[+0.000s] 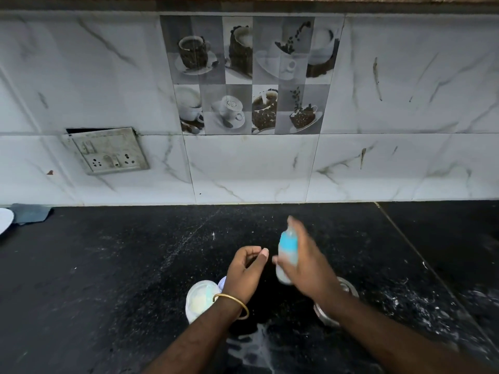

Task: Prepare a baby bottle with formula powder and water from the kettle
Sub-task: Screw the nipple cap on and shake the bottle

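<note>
Bottle axis: the baby bottle (286, 256) is held nearly upright, teat end up and tilted slightly away, blurred.
Bottle look: translucent, pale milky content, blue collar band.
Right hand (307, 268): wrapped round the bottle above the desk (108, 265).
Left hand (247, 268): loosely curled, nothing held.
Desk: black speckled stone; an open white powder tub (201, 299) is seen beside the left wrist.

A black speckled stone tabletop (113, 265) meets a white marble-veined tiled wall (405, 90). A grey coffee-cup picture tile panel (248, 74) sits centrally; a grimy, tilted switch socket plate (106, 151) hangs left.
</note>
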Motion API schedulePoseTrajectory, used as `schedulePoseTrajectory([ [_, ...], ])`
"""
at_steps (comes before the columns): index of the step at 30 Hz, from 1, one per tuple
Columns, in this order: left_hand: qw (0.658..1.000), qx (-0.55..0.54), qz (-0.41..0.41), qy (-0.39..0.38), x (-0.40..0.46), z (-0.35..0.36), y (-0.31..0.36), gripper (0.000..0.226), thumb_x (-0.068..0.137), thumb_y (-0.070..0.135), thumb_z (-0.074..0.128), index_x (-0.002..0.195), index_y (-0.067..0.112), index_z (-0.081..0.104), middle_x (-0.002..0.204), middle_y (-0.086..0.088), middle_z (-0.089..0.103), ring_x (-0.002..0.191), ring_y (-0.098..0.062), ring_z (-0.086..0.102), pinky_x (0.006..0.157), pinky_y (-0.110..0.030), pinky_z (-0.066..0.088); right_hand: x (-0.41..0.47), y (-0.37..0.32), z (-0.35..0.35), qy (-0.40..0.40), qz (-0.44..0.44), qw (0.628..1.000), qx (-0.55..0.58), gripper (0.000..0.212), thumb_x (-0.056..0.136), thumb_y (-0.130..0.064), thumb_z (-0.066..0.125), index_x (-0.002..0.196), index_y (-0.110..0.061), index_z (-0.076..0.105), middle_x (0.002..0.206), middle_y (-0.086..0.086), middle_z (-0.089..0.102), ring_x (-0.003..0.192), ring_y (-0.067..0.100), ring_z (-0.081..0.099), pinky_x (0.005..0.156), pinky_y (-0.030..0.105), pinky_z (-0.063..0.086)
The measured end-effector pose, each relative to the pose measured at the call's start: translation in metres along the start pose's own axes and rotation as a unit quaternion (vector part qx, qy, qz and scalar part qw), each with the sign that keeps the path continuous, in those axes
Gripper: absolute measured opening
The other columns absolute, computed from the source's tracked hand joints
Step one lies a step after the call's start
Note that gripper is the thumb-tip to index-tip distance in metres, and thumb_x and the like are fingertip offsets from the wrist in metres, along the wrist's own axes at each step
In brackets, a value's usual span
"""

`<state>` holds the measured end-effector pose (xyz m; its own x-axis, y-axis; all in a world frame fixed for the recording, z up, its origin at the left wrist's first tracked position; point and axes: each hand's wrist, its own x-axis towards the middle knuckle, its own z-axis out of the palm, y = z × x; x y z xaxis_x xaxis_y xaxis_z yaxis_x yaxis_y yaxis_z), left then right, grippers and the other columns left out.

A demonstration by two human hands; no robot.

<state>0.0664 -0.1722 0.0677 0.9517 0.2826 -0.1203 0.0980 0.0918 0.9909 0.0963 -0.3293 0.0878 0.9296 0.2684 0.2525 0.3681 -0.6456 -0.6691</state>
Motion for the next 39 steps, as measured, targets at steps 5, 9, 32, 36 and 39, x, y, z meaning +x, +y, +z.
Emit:
schedulePoseTrajectory([
  [5, 0.999, -0.017, -0.016, 0.037, 0.006, 0.001, 0.001, 0.006, 0.088, 0.021, 0.071, 0.083, 0.02, 0.069, 0.084, 0.008, 0.071, 0.083, -0.007, 0.063, 0.082, -0.026, 0.045, 0.014, -0.004, -0.005, 0.099, -0.01, 0.995, 0.03, 0.101, 0.085, -0.035, 0.075, 0.153, -0.052, 0.003, 0.154, 0.008, 0.041, 0.133, 0.027, 0.052, 0.109, 0.04, 0.045],
  [9, 0.999, 0.011, -0.023, 0.027, 0.007, 0.001, 0.004, 0.017, 0.091, 0.03, 0.066, 0.091, 0.014, 0.069, 0.098, 0.0, 0.073, 0.093, -0.016, 0.063, 0.089, -0.038, 0.048, -0.008, 0.005, 0.003, -0.079, 0.011, 0.996, -0.029, 0.1, 0.083, -0.045, 0.071, 0.132, -0.075, -0.012, 0.147, 0.003, 0.047, 0.124, 0.023, 0.057, 0.102, 0.04, 0.048],
  [32, 1.0, -0.009, -0.029, -0.005, 0.006, 0.007, 0.016, 0.021, 0.095, 0.037, 0.058, 0.096, 0.017, 0.063, 0.097, 0.001, 0.066, 0.09, -0.013, 0.058, 0.085, -0.039, 0.051, 0.039, -0.013, -0.022, 0.158, 0.002, 0.97, 0.186, 0.097, 0.081, -0.034, 0.08, 0.152, -0.043, 0.016, 0.139, 0.003, 0.054, 0.112, 0.016, 0.063, 0.097, 0.034, 0.054],
  [36, 0.999, -0.009, -0.033, -0.002, 0.004, 0.01, 0.015, 0.021, 0.094, 0.037, 0.059, 0.093, 0.017, 0.063, 0.09, 0.001, 0.063, 0.087, -0.014, 0.057, 0.082, -0.039, 0.051, 0.022, 0.0, -0.011, 0.011, -0.017, 0.998, 0.051, 0.098, 0.08, -0.039, 0.077, 0.149, -0.056, 0.009, 0.142, 0.005, 0.052, 0.112, 0.016, 0.06, 0.096, 0.034, 0.052],
  [39, 0.999, -0.009, -0.032, -0.008, 0.003, 0.008, 0.013, 0.02, 0.095, 0.037, 0.058, 0.09, 0.019, 0.062, 0.09, 0.002, 0.062, 0.086, -0.013, 0.057, 0.08, -0.037, 0.051, 0.016, 0.009, -0.012, -0.042, -0.013, 0.998, 0.046, 0.097, 0.077, -0.038, 0.079, 0.147, -0.056, 0.015, 0.137, 0.002, 0.057, 0.109, 0.015, 0.063, 0.096, 0.036, 0.054],
])
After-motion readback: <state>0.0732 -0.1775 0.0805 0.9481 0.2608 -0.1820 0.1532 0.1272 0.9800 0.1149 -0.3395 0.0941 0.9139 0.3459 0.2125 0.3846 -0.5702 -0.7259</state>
